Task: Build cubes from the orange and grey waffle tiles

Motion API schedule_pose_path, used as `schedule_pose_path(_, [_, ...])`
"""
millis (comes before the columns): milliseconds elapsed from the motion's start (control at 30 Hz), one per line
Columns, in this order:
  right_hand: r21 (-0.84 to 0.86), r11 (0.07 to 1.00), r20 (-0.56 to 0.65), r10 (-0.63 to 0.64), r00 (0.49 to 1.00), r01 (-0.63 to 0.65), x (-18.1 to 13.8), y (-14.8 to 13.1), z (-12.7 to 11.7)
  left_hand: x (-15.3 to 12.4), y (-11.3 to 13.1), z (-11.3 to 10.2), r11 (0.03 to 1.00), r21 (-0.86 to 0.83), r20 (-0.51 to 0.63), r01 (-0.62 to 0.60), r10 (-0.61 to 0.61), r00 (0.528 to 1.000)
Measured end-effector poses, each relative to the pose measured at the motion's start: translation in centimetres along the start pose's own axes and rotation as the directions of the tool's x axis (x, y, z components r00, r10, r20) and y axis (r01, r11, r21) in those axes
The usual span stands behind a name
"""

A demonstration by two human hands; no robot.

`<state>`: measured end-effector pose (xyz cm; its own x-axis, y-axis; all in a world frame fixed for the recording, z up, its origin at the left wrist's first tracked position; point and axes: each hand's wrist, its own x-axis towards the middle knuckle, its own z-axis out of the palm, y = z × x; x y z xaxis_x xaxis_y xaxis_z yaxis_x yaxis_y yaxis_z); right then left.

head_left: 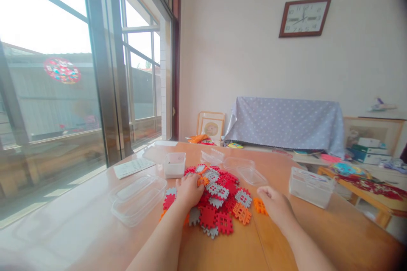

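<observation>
Resting palm-down on the near left side of a pile of interlocking tiles (219, 197), the left hand (190, 190) has its fingers bent over the red, grey and orange pieces. A small orange tile (202, 181) sits right at its fingertips, but I cannot tell whether the fingers pinch it or only touch it. The pile lies in the middle of the wooden table (248, 250), straight ahead of the person.

The right hand (276, 205) is on the table just to the right of the pile, knuckles up and fingers loosely curled under. The curl hides the fingertips, so I cannot tell whether it holds anything. A loose orange tile (260, 206) lies just beside it at the pile's edge, close to the thumb.

Clear plastic ware rings the pile: a shallow clear tray (136, 198) to the left, a small white tub (174, 165) behind the left hand, two clear lids (244, 170) at the back, and a ribbed clear box (310, 186) well off to the right. A printed paper sheet (133, 167) lies near the window side of the table. Farther back there is a piece of furniture under a dotted grey cloth (286, 123), and a wall clock (304, 17) hangs above it.
</observation>
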<state>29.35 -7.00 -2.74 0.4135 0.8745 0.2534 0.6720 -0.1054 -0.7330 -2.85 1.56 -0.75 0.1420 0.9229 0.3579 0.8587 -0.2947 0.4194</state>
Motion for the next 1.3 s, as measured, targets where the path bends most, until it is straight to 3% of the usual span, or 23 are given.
schedule_pose_path(133, [0.014,0.999,0.006,-0.031,0.999,0.031,-0.1,0.0,-0.1,0.1,0.1,-0.5,0.996,-0.07,-0.092,-0.06,0.054,0.994])
schedule_pose_path(300, [0.083,0.992,0.019,-0.097,0.995,0.095,-1.0,-1.7,0.1,-1.1,2.5,-1.1,0.91,-0.29,-0.174,-0.298,0.256,0.951])
schedule_pose_path(467, [0.212,0.93,0.113,-0.33,0.937,0.302,-2.6,-4.3,0.5,-3.7,6.4,-0.9,0.777,-0.445,-0.058,-0.446,0.472,0.88])
schedule_pose_path(600, [0.225,0.898,0.214,-0.424,0.88,0.378,-3.6,-5.4,0.3,-4.8,7.8,-0.9,0.723,-0.53,-0.017,-0.444,0.514,0.858])
schedule_pose_path(767, [0.234,0.901,0.332,-0.428,0.841,0.366,-4.3,-6.2,0.0,-4.9,7.9,-0.6,0.712,-0.567,0.002,-0.413,0.503,0.864])
schedule_pose_path(900, [0.25,0.899,0.322,-0.428,0.844,0.361,-4.0,-6.1,-0.4,-5.0,8.0,-0.5,0.689,-0.592,0.008,-0.418,0.523,0.852])
schedule_pose_path(1000, [0.188,0.924,0.232,-0.371,0.899,0.333,-2.6,-4.5,-1.4,-4.9,7.9,-0.6,0.708,-0.554,-0.021,-0.439,0.515,0.857])
schedule_pose_path(1100, [0.038,0.978,0.13,-0.208,0.969,0.205,-0.9,-1.8,-2.7,-4.3,7.4,-0.8,0.76,-0.482,-0.045,-0.436,0.475,0.879])
schedule_pose_path(1200, [-0.083,0.992,0.117,-0.083,0.99,0.093,0.1,0.4,-3.2,-3.6,6.8,-1.1,0.795,-0.433,-0.077,-0.425,0.437,0.896])
schedule_pose_path(1300, [-0.127,0.989,0.139,-0.058,0.989,0.076,0.3,1.3,-2.8,-3.1,6.3,-1.4,0.818,-0.404,-0.083,-0.41,0.414,0.907])
